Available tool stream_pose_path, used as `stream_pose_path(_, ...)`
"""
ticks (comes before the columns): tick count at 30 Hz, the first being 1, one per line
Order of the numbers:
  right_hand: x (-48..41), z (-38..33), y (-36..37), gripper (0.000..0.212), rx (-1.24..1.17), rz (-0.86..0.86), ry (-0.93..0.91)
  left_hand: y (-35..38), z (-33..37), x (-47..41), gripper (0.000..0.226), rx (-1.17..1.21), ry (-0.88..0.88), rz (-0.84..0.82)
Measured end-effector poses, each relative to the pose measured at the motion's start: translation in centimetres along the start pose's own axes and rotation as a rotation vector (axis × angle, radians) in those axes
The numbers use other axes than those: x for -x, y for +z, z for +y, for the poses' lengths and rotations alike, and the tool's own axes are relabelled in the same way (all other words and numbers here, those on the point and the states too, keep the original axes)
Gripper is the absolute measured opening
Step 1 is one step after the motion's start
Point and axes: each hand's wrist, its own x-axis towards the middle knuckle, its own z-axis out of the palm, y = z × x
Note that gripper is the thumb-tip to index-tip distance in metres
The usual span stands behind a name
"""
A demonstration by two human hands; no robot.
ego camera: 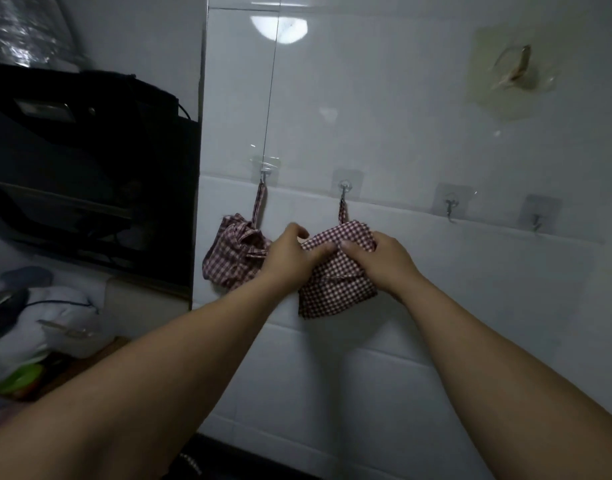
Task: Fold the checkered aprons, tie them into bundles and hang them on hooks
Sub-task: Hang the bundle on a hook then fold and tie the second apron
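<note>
Two red-and-white checkered apron bundles hang on the white tiled wall. The left bundle (230, 258) hangs by its strap from the leftmost hook (264, 171). The second bundle (335, 289) hangs by a loop from the second hook (344, 188). My left hand (290, 252) grips the upper left of the second bundle, thumb across the cloth. My right hand (380, 259) grips its upper right, fingers curled into the fabric.
Two bare metal hooks (450, 206) (536, 221) sit further right on the wall. A clear adhesive holder (516, 69) is stuck higher up at the right. A black range hood (90, 168) fills the left. White bags (38, 323) lie below it.
</note>
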Motion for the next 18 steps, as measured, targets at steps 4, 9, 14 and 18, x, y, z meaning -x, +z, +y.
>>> stream_pose_path(4,1.1,-0.3,0.8,0.054,0.092,0.188,-0.001,1.5,-1.3,2.4,0.076,0.268,-0.037,0.082)
stream_pose_path(9,1.4,0.1,1.7,0.062,0.38,0.185,-0.03,3.3,-2.1,3.4,0.07,-0.018,0.055,0.191)
stream_pose_path(14,1.3,-0.1,2.6,0.062,0.533,0.203,-0.086,3.6,-3.6,4.3,0.049,-0.41,0.329,0.269)
stream_pose_path(18,1.8,0.6,3.2,0.063,0.479,0.279,-0.112,3.7,-3.9,3.9,0.036,-0.444,0.276,0.147)
